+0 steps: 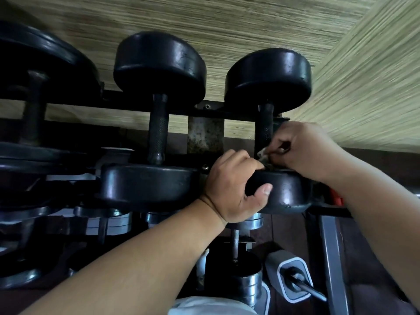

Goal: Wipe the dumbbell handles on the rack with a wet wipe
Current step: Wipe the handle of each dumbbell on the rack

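Observation:
Two black dumbbells lie across the top rails of the rack (209, 108). The right dumbbell (268, 80) has a dark knurled handle (263, 130). My left hand (234, 189) grips the near head of the right dumbbell (286, 192), thumb on its face. My right hand (302, 151) pinches a small, soiled wet wipe (263, 155) against the lower end of that handle. The middle dumbbell (159, 64) with its handle (158, 133) rests untouched to the left.
Larger black weight plates (38, 64) sit at the far left of the rack. Chrome dumbbells (247, 280) and plates (109, 221) fill the lower tier. A grey metal frame (331, 258) stands at right. The wall (227, 23) behind has woven, straw-coloured covering.

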The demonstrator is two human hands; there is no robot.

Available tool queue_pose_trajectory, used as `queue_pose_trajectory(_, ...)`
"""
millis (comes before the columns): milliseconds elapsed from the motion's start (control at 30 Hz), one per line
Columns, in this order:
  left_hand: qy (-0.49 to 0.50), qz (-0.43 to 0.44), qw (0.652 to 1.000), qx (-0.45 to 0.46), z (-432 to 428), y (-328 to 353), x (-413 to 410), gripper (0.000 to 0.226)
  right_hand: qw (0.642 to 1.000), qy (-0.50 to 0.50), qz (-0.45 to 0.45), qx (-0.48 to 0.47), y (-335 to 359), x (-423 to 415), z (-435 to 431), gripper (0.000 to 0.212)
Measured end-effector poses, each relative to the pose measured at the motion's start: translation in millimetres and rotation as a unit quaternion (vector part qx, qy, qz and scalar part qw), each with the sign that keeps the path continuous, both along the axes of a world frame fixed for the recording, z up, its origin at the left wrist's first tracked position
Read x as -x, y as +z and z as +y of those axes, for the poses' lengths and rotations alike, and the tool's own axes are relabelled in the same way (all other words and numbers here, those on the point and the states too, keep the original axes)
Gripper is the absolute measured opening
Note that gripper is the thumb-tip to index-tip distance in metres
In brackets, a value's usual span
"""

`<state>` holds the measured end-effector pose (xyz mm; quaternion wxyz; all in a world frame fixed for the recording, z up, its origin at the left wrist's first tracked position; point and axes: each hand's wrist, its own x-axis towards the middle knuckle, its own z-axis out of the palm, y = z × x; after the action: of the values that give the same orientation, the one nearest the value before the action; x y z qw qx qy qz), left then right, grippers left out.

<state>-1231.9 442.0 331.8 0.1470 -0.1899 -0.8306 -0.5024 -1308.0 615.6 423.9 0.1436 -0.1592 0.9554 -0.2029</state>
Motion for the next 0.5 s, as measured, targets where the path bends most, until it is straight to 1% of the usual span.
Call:
queue_pose_trajectory(67,-0.008,-0.003,1.0,0.0,0,-1,0,0.048,0.998,-0.045,0.046,0.01,-3,8,-8,0.008)
queue_pose_trajectory(167,-0.016,-0.006,1.0,0.007,-3,0,1,0.047,0.981,-0.126,0.131,0.072,-7,24,-19,0.004)
queue_pose_trajectory(233,-0.02,-0.005,1.0,0.015,-4,1,2,0.045,0.974,-0.151,0.15,0.081,-9,28,-24,0.006)
queue_pose_trajectory(300,-0.021,-0.006,0.999,0.026,-4,2,1,0.044,0.972,-0.164,0.159,0.063,-11,26,-28,0.006)
queue_pose_trajectory(367,-0.021,-0.008,0.999,0.03,-5,3,0,0.044,0.976,-0.168,0.139,0.024,-5,19,-31,0.006)
queue_pose_trajectory(433,-0.02,-0.008,0.999,0.036,-4,4,0,0.043,0.987,-0.145,0.048,-0.056,7,11,-32,0.007)
queue_pose_trajectory(500,-0.017,-0.01,0.999,0.046,-5,7,-1,0.041,0.986,-0.113,-0.038,-0.112,18,0,-32,0.006)
